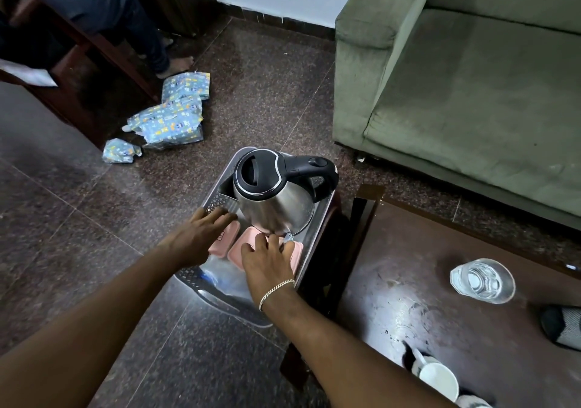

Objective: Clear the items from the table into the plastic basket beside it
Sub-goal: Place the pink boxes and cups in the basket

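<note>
A grey plastic basket [217, 201] stands on the floor left of the dark wooden table [424, 266]. Inside it stands a steel kettle [272, 193] with a black lid and handle, upright at the far end. Two pink containers [234, 252] lie below it, over a clear plastic bag. My left hand [199, 234] rests with fingers spread on the left pink container and the basket wall. My right hand [267, 258] lies on the right pink container, fingertips by the kettle's base; whether it grips anything is hidden. On the table stand a glass [482, 280], a white mug [438, 379] and a dark grey object [561, 326].
A green sofa [471, 77] stands beyond the table. Blue patterned packets [171, 118] lie on the brown stone floor left of the basket. A seated person's legs [138, 27] and a wooden chair frame are at the upper left.
</note>
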